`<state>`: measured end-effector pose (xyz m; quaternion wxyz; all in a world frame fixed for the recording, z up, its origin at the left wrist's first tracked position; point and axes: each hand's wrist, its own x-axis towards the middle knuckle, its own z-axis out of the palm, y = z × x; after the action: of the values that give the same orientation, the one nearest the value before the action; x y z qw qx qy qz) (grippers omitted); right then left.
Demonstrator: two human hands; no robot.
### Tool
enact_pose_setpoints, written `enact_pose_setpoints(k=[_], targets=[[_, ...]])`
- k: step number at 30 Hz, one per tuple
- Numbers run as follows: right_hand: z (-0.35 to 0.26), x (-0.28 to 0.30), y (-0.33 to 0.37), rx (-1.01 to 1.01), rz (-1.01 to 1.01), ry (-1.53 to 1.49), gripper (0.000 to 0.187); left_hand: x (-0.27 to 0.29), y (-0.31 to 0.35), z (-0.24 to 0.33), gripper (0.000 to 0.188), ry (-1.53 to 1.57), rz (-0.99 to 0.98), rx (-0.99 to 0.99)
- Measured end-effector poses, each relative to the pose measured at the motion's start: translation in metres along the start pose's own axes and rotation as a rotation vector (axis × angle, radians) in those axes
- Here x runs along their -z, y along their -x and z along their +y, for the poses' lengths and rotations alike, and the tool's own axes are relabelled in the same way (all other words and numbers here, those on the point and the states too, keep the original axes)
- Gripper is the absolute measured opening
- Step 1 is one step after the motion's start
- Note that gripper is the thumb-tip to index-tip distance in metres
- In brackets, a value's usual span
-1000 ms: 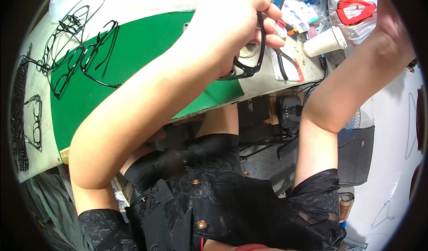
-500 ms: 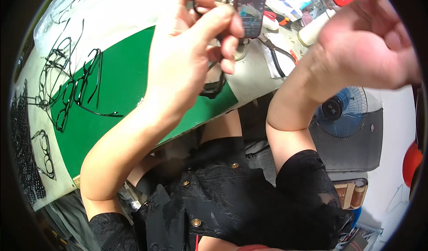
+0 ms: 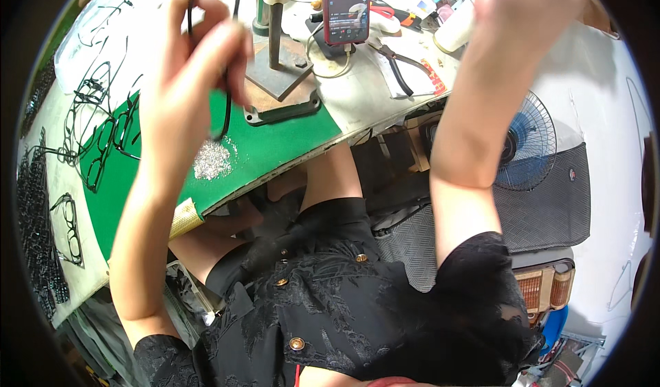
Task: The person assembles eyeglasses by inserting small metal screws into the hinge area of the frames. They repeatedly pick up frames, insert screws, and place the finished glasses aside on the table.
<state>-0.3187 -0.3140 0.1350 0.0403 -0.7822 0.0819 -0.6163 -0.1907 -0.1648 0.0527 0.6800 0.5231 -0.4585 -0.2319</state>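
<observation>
My left hand (image 3: pixel 180 84) is raised over the green mat (image 3: pixel 275 143), its fingers closed round a black eyeglass frame (image 3: pixel 227 122). One slim black arm of the frame hangs below my fingers; the rest rises past the top edge. Beneath it on the mat lies a small heap of glittering silvery bits (image 3: pixel 212 160). Several black eyeglass frames (image 3: pixel 103 136) lie tangled left of this hand. My right hand (image 3: pixel 526 2) is lifted high at the upper right, smeared by motion and partly cut off, so its fingers cannot be made out.
An upright tool with a metal post (image 3: pixel 275 37) and a square base plate (image 3: pixel 280 76) stands at the mat's far edge. Behind it are a propped phone (image 3: pixel 346 8), pliers (image 3: pixel 399 67) and a white bottle (image 3: pixel 454 29). A blue fan (image 3: pixel 529 146) stands right of the table.
My left hand has moved left with the eyeglass frame, uncovering the upright tool and the silvery heap. My right hand has risen toward the top edge. The view has shifted slightly.
</observation>
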Motion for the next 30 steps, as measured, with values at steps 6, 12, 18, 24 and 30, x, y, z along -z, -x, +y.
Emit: enact_pose_setpoints(k=[6, 12, 18, 24, 30], targets=[[-0.019, -0.029, 0.121, -0.765, -0.719, -1.104, 0.014, -0.005, 0.079, -0.015, 0.021, -0.462, -0.072, -0.021], [-0.019, -0.032, 0.14, -0.716, -0.634, -1.27, 0.009, 0.004, 0.09, -0.024, 0.017, -0.54, -0.134, 0.033], [-0.017, -0.04, 0.152, -0.835, -0.699, -1.34, 0.005, 0.014, 0.093, -0.02, 0.021, -0.658, -0.19, 0.077], [-0.023, -0.048, 0.166, -1.001, -0.786, -1.42, 0.013, 0.022, 0.099, -0.029, 0.029, -0.648, -0.199, 0.014], [-0.026, -0.052, 0.153, -0.959, -0.687, -1.391, 0.013, 0.016, 0.091, -0.02, 0.033, -0.481, -0.129, 0.178]])
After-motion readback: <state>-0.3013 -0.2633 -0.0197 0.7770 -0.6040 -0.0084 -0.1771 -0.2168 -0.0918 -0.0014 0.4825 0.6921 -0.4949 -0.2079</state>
